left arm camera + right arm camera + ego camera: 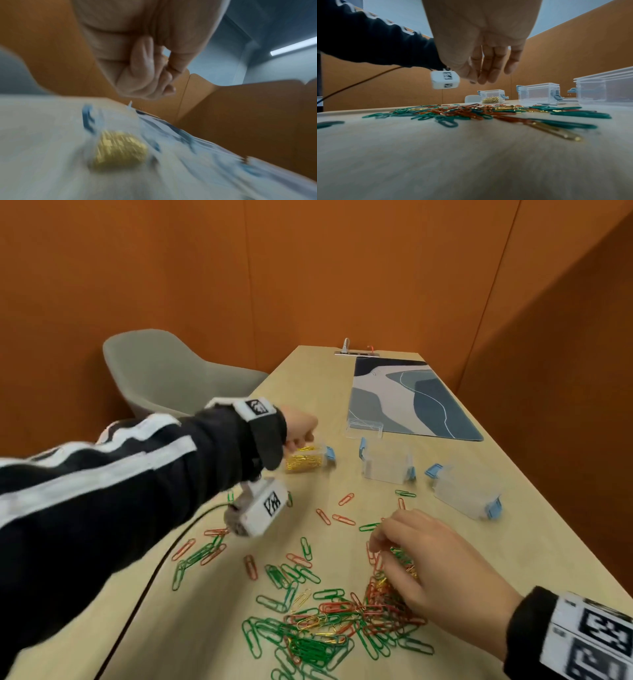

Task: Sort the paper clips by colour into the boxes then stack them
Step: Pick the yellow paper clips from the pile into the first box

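Gold clips (304, 463) heaped, box (317, 453) seemingly open

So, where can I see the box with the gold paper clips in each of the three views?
Head: the box with the gold clips sits left of centre, under the left hand.
Left wrist: blurred, lower centre, below the curled fingers.
Right wrist: small, right of centre.
Shared landmark: its blue latch.

Standing on all sides: orange felt-like wall panels (308, 268) with vertical seams. Sitting by the left edge of the pale wooden table (212, 628): a grey moulded shell chair (164, 371). Glowing overhead: a white strip ceiling light (293, 46) against a grey ceiling (257, 20).
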Demonstrator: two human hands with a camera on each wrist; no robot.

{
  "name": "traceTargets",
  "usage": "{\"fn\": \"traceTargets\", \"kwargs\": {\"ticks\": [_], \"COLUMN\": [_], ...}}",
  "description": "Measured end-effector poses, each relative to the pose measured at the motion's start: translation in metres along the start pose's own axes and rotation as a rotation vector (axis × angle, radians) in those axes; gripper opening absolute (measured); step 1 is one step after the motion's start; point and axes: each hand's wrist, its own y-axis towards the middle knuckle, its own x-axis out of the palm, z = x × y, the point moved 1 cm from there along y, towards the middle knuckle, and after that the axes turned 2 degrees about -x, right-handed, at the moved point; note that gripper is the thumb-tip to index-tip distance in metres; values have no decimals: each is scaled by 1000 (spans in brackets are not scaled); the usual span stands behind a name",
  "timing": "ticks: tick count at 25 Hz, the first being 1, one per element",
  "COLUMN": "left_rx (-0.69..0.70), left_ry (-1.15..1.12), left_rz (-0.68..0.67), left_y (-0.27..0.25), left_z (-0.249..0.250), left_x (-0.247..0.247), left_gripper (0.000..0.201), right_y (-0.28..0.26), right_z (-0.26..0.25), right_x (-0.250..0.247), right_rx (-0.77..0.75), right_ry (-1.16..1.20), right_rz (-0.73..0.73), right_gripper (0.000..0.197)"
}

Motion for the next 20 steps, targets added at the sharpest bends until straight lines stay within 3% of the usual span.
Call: {"fn": "traceTargets", "kwargs": {"ticks": [2, 6, 8, 9, 11, 13, 14, 16, 20], "left_rx": [77, 141, 238, 281, 356, 415, 443, 507, 558], "left_ry": [146, 511, 511, 470, 508, 682, 748, 810, 784], "left_rz": [99, 153, 216, 171, -65, -307, -364, -346, -166], "left_y": [21, 37, 23, 10, -28, -65, -76, -88, -86], "left_z": [16, 28, 24, 18, -7, -34, -44, -58, -67], "left_x": [-2, 4, 1, 1, 14, 36, 46, 60, 60], "left_gripper": [34, 26, 27, 23, 18, 32, 40, 43, 24], "right_y": [1, 0, -1, -1, 0, 3, 5, 5, -9], "right_z": [3, 11, 14, 14, 13, 11, 11, 12, 16], "right_x": [0, 6, 7, 8, 10, 14, 15, 16, 6], "right_rx": [44, 144, 170, 167, 118, 33, 4, 6, 81], "right_ry": [-13, -198, -231, -206, -95, 8, 34, 33, 65], "right_rz": [1, -70, -100, -115, -178, -230, -237, -202, -136], "right_gripper": [18, 28, 32, 33, 32, 28, 27, 25, 30]}}
